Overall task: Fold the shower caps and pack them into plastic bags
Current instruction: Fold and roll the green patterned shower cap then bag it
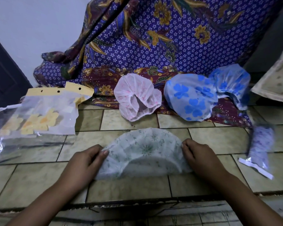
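Observation:
A white shower cap with a green flower print [144,149] lies flat on the tiled floor in front of me, shaped like a half circle. My left hand [87,162] pinches its left corner and my right hand [201,159] pinches its right corner. Farther back lie a pink-printed cap [136,97] and two blue-flowered caps [191,98] [232,80], all unfolded. At the left, clear plastic bags [44,115] hold a folded yellow-flowered cap. A bagged purple-printed cap [260,147] lies at the right.
A purple batik cloth [153,38] hangs and spreads over the floor at the back, under the loose caps. A pale cushion or mat edge [276,79] sits at the far right. A dark door [2,74] stands at the left. A floor step edge [137,204] runs near me.

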